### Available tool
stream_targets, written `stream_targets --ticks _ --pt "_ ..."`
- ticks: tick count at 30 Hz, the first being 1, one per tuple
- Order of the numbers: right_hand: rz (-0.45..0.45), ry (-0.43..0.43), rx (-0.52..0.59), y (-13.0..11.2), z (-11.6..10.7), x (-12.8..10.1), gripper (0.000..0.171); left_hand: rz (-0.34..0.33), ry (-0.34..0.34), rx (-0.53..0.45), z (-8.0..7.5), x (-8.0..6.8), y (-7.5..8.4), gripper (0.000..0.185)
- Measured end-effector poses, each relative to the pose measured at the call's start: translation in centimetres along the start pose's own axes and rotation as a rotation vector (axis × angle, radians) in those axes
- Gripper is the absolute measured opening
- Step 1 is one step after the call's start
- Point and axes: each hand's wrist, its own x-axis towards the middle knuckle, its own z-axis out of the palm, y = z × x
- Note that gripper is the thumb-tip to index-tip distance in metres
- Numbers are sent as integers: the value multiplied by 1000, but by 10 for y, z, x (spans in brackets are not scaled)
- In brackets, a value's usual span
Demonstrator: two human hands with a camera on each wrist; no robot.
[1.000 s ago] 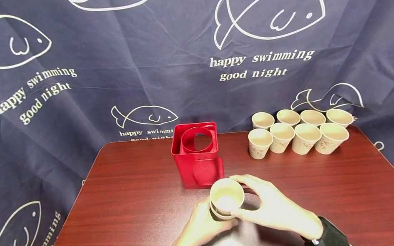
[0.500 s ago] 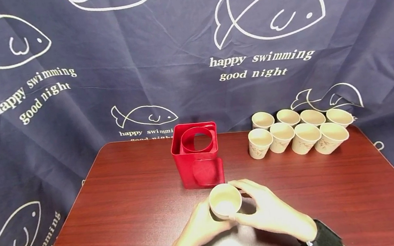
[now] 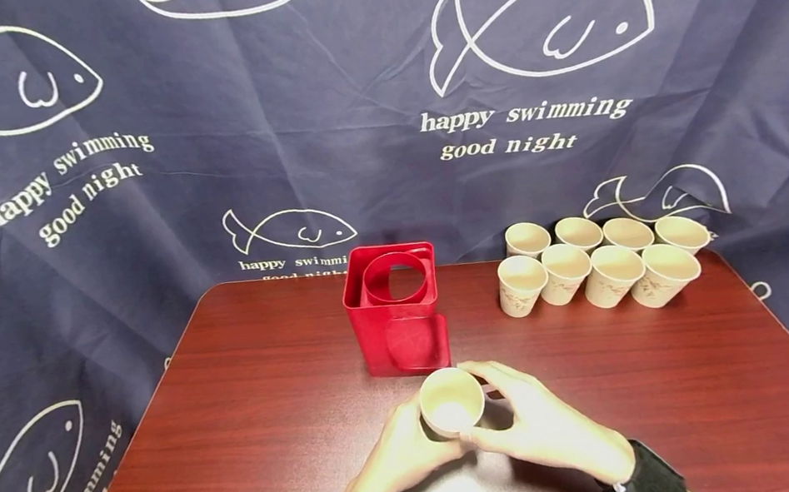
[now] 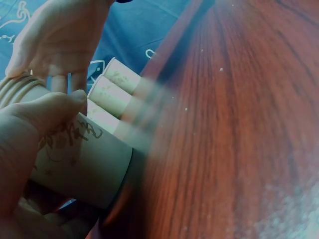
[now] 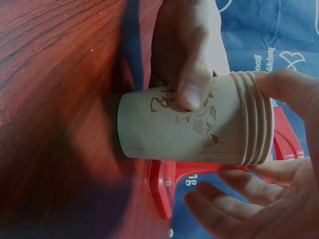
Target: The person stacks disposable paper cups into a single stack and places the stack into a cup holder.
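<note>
Stack of nested paper cups (image 3: 452,402) stands on the tabletop (image 3: 239,436), at 6 o'clock from the red holder (image 3: 395,313). Left hand (image 3: 401,455) grips its wall; right hand (image 3: 540,419) pinches the rims. Judged light, thin-walled, crushable: hold mid-wall, gently.

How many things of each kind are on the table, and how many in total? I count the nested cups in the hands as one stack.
Loose paper cups: 8
Stack of nested paper cups, held by the left hand and right hand: 1
Red holder: 1
Total: 10
</note>
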Motion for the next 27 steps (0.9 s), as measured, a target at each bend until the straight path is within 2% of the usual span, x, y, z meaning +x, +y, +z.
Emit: stream_targets --ticks 10,15,20,27 --pt "-23 -58 -171 9 -12 -13 88 -46 -11 -17 1 1 2 68" --pt "4 -75 -265 13 -21 -20 89 -37 -2 -9 0 1 0 64" --pt "67 -83 -294 16 -28 -25 90 -40 -9 -42 0 2 0 69" --pt "4 -40 -379 25 -34 -25 89 -28 -1 -14 1 1 -1 67"
